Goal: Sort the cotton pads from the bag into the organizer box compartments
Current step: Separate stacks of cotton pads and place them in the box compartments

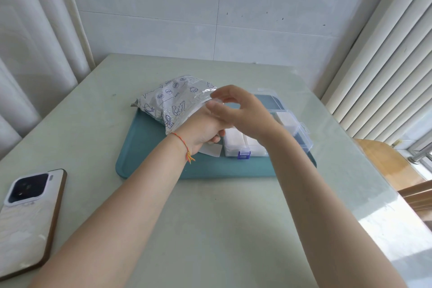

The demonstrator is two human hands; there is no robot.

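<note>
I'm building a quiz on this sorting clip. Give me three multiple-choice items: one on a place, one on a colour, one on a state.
1. Where does the phone lie?
A. on the tray
B. on the table, left of the tray
C. in the box

2. What colour is the tray?
A. teal
B. red
C. yellow

3. What is the left hand doing?
A. lying flat on the table
B. holding the phone
C. reaching into the bag

Answers: 1 B, it lies on the table near the left edge. 2 A, its bare rim is teal. 3 C, the fingers vanish inside the bag's mouth.
</note>
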